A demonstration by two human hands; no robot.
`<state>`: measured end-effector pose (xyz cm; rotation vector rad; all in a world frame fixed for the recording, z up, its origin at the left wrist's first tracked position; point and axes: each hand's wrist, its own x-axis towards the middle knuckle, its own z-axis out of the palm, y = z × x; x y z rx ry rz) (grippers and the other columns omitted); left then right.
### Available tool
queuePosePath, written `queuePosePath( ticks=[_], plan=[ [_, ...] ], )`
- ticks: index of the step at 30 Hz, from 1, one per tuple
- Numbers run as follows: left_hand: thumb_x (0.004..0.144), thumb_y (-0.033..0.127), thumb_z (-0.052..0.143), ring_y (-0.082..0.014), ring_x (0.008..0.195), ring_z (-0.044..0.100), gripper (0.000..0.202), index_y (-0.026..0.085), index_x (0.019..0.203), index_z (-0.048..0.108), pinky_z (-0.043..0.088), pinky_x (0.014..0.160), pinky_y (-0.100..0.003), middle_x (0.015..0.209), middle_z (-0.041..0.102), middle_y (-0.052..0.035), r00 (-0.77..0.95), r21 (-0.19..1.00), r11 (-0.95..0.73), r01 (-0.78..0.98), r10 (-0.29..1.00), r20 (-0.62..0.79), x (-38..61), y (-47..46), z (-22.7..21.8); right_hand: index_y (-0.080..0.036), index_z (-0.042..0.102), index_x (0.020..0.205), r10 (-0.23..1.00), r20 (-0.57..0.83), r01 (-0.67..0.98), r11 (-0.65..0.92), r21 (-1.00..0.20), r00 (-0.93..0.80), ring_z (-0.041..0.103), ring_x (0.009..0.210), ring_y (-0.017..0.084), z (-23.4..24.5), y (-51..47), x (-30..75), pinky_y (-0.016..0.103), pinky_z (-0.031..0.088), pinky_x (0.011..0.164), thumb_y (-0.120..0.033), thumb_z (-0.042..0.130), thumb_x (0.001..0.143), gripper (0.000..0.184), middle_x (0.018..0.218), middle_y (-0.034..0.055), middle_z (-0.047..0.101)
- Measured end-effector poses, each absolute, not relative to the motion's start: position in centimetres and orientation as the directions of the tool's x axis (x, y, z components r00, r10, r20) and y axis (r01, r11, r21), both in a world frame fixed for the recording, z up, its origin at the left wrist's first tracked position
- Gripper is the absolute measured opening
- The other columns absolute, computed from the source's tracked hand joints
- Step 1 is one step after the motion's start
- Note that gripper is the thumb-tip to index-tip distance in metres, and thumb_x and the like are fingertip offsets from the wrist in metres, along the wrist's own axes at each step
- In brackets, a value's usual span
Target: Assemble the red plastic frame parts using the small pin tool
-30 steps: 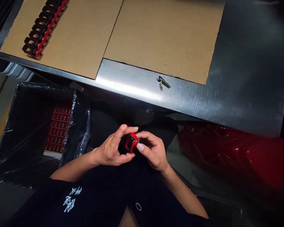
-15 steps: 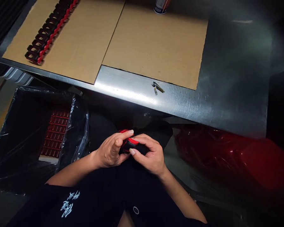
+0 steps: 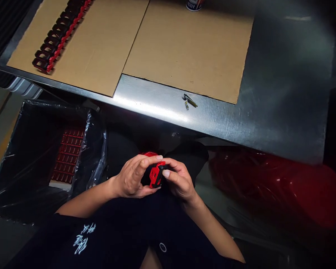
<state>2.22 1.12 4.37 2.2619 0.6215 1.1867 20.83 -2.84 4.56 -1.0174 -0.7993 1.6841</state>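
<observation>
Both hands meet over my lap, below the table edge, on one small red and black plastic part (image 3: 155,175). My left hand (image 3: 133,177) curls round it from the left, thumb under and forefinger over the top. My right hand (image 3: 179,181) pinches its right side with thumb and fingertips. Part of the piece is hidden between the fingers.
A steel table (image 3: 268,112) carries two cardboard sheets (image 3: 184,48), a row of several red and black parts (image 3: 58,35) at far left, a small metal clip (image 3: 189,101) and a can (image 3: 194,4) at the top edge. A plastic-lined bin (image 3: 30,160) with stacked red parts (image 3: 67,153) stands left; a red bag (image 3: 282,186) lies right.
The part has been turned in my fingers, so its red face shows again. Both hands stayed over my lap and the view shifted slightly.
</observation>
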Motion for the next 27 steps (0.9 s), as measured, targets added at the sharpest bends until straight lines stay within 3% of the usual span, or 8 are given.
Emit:
queuePosePath(
  ticks=[9,20,24,27],
  plan=[
    [0.081,0.044,0.083,-0.0297,0.116,0.069,0.123,0.017,0.165,-0.003,0.064,0.082,-0.039,0.133,0.063,-0.0250,0.538,0.767,-0.624,0.147,0.701,0.467,1.7,0.7,3.9,-0.021,0.078,0.090,0.865,-0.435,-0.484,-0.501,-0.718,-0.250,0.066,0.070,0.020,5.1,-2.2,20.0,0.035,0.058,0.076,-0.048,0.077,0.076,0.030,0.086,0.0056,0.075],
    [0.079,0.032,0.085,-0.0306,0.122,0.067,0.124,0.021,0.165,-0.003,0.060,0.095,-0.049,0.141,0.062,-0.0243,0.539,0.752,-0.649,0.117,0.677,0.501,1.8,1.0,3.4,-0.023,0.077,0.096,0.897,-0.414,-0.449,-0.438,-0.779,-0.156,0.068,0.077,0.021,4.9,-2.6,20.4,0.034,0.056,0.071,-0.047,0.080,0.075,0.033,0.086,0.0044,0.075],
    [0.078,0.033,0.085,-0.0312,0.122,0.067,0.124,0.020,0.166,-0.001,0.060,0.096,-0.047,0.138,0.063,-0.0236,0.531,0.793,-0.600,0.105,0.708,0.466,1.7,0.9,3.1,-0.022,0.074,0.092,0.885,-0.438,-0.477,-0.458,-0.750,-0.160,0.062,0.062,0.015,5.2,-2.5,20.3,0.029,0.054,0.063,-0.049,0.084,0.075,0.033,0.074,0.0003,0.071],
    [0.078,0.036,0.084,-0.0302,0.117,0.068,0.122,0.020,0.166,0.000,0.061,0.088,-0.042,0.135,0.064,-0.0218,0.539,0.836,-0.538,0.114,0.740,0.403,1.5,0.8,3.1,-0.021,0.073,0.085,0.871,-0.457,-0.522,-0.477,-0.707,-0.178,0.055,0.055,0.011,5.4,-2.2,20.1,0.024,0.050,0.056,-0.051,0.088,0.072,0.036,0.067,-0.0020,0.065]
  ],
)
